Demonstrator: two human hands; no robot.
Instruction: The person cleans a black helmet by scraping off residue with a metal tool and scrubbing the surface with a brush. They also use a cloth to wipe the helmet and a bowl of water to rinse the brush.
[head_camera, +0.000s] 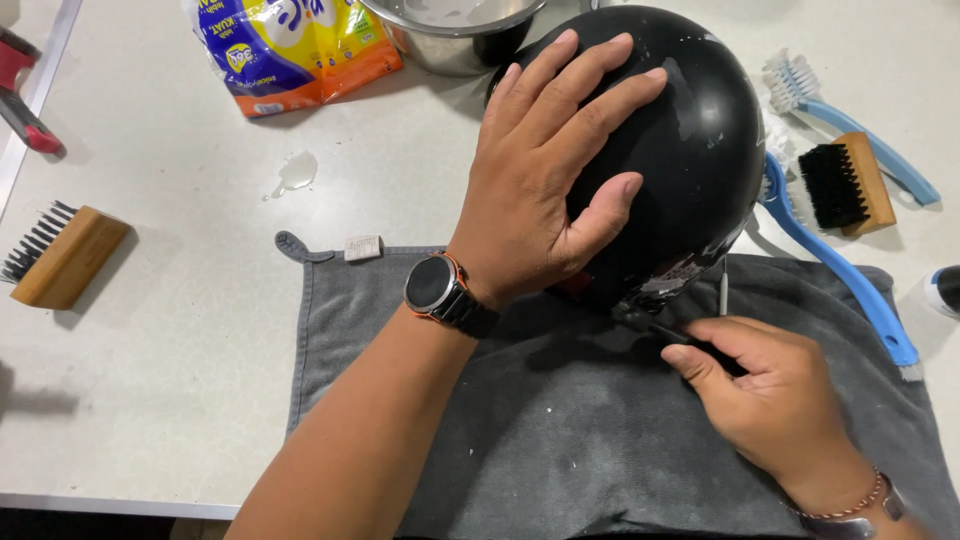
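Note:
A glossy black helmet (690, 130) lies dome-up on a grey towel (560, 430). My left hand (545, 170) is spread flat on the top of the helmet, fingers apart, with a watch on the wrist. My right hand (770, 385) is closed around a thin black tool (660, 328) whose tip touches the lower rim of the helmet. Scuffed white patches show on the helmet's lower right side.
A steel bowl (450, 35) and a colourful plastic bag (290, 45) sit at the back. Blue-handled brushes (850, 270) and a wooden brush (850, 185) lie to the right, another wooden brush (60, 255) to the left. A small puddle (295, 172) is on the white table (170, 380).

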